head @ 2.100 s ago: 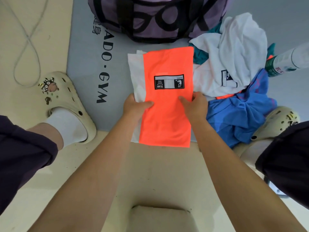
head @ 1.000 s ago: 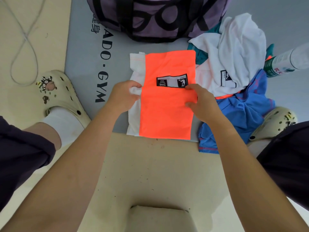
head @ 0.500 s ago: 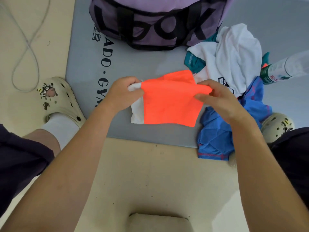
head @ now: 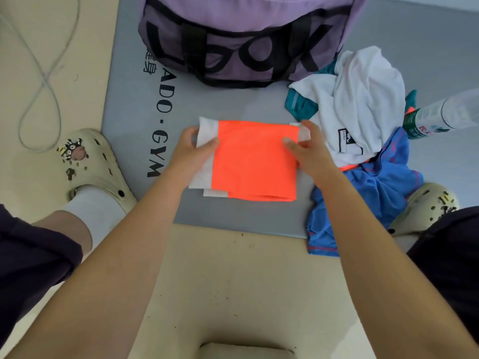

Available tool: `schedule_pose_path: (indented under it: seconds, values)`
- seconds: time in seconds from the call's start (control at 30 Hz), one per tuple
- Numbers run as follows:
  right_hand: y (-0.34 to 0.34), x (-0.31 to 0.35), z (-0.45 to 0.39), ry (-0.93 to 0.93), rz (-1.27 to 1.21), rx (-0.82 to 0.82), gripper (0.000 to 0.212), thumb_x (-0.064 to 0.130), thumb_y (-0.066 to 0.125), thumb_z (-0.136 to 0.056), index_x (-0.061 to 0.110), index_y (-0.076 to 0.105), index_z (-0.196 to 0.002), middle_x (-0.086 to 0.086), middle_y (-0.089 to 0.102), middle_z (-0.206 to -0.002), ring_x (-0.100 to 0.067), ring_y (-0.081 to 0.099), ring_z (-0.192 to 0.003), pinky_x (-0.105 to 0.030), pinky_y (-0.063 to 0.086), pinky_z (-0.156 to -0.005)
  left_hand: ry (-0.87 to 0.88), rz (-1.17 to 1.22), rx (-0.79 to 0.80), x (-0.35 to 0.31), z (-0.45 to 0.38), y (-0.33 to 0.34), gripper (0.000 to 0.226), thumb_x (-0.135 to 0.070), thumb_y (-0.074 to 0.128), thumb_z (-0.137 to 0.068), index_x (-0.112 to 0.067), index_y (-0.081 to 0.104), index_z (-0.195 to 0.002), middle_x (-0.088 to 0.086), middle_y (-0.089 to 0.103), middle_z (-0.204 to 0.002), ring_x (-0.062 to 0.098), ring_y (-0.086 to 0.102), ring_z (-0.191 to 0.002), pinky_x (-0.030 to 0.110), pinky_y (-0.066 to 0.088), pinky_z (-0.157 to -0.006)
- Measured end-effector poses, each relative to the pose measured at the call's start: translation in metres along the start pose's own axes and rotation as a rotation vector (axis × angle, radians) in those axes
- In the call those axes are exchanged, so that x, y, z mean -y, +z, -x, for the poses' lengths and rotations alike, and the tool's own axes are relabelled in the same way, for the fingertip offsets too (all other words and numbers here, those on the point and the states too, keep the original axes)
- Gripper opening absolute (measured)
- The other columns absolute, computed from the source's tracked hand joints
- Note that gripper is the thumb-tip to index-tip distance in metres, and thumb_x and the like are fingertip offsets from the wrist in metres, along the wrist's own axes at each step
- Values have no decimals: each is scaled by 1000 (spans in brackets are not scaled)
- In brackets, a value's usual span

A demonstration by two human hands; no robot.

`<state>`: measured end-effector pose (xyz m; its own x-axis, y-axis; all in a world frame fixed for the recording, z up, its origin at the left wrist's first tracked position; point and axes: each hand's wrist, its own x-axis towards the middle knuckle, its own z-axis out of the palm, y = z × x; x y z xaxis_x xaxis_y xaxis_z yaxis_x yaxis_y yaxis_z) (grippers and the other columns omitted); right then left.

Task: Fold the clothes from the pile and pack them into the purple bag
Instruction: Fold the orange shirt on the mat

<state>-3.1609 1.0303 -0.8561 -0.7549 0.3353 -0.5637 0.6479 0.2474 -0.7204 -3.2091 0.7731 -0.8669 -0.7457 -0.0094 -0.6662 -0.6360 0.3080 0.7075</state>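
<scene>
An orange and white garment (head: 255,161) lies folded in half on the grey mat (head: 233,107), a compact rectangle with its fold toward the bag. My left hand (head: 193,149) pinches its white left edge. My right hand (head: 307,146) pinches its upper right corner. The purple bag (head: 241,40) with black lettering stands just beyond the garment. The pile (head: 360,120) of loose clothes lies to the right: a white shirt on top, a teal piece under it, a blue garment (head: 373,187) nearer me.
A plastic bottle (head: 440,115) lies at the right edge beside the pile. My feet in cream clogs (head: 96,164) flank the mat, the right one (head: 425,206) against the blue garment. A grey cable (head: 44,81) loops on the beige floor at left.
Both hands lifted the garment's near half and folded it away over the far half, hiding the black label. The garment now lies flat, half as long.
</scene>
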Motion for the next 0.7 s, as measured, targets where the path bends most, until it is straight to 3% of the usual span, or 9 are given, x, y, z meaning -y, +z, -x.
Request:
schedule_pose_path:
  seconds: [0.07,0.17,0.3,0.37,0.47,0.53,0.57,0.63,0.7]
  values:
    - [10,-12,-1,88,118,-53,68,37,74,-84,11,38,-135,-2,53,-97,-19,57,-88,-27,45,-78,-30,-46,-22,17,-1,0,51,-29,79,-79,-21,52,-122,-10,66,-110,6,65,-96,24,51,-75]
    - [22,-26,10,96,273,-76,66,49,77,-77,6,46,-116,-3,54,-99,-22,54,-87,-34,45,-77,-84,-202,-73,34,9,0,46,-40,82,-72,-23,55,-106,-13,65,-97,1,63,-84,23,48,-63]
    - [28,-39,32,109,389,-59,58,50,76,-76,5,50,-102,-6,55,-89,-24,53,-82,-39,45,-72,-149,-236,27,57,25,1,29,-33,78,-80,-12,63,-94,6,72,-83,16,64,-51,24,50,-49]
    - [28,-44,44,111,341,-79,53,40,79,-76,6,50,-104,-7,55,-93,-25,54,-85,-39,46,-74,-105,-271,-66,61,35,4,32,-34,79,-78,-10,61,-92,3,69,-80,16,62,-51,24,46,-45]
    - [34,-53,66,116,322,-215,55,34,81,-76,6,47,-109,-12,54,-108,-28,55,-93,-37,44,-74,-121,-374,-340,66,56,15,51,-43,83,-70,-15,48,-94,-6,57,-81,14,57,-65,29,39,-53]
    - [41,-57,82,143,323,-360,50,35,79,-77,7,48,-103,-13,55,-105,-29,55,-93,-33,37,-70,-238,-248,-448,70,72,28,49,-41,83,-70,-15,45,-87,-1,56,-80,24,54,-67,31,42,-60]
    - [45,-58,88,173,311,-402,44,37,77,-78,8,50,-97,-12,58,-98,-30,58,-90,-32,37,-68,-305,-101,-425,70,77,35,42,-37,82,-74,-15,46,-79,2,55,-73,25,52,-64,31,43,-59]
    - [52,-59,96,292,220,-357,36,42,72,-82,12,53,-73,-7,60,-71,-32,64,-77,-33,42,-64,-456,268,-293,67,85,49,30,-29,80,-81,-15,55,-71,3,58,-62,24,54,-55,26,45,-50]
    - [61,-57,101,467,-92,-255,42,43,71,-84,14,54,-58,-2,58,-51,-25,64,-53,-32,48,-54,-569,581,-174,59,91,58,19,-28,75,-87,-14,63,-83,2,67,-72,15,64,-61,21,53,-51]
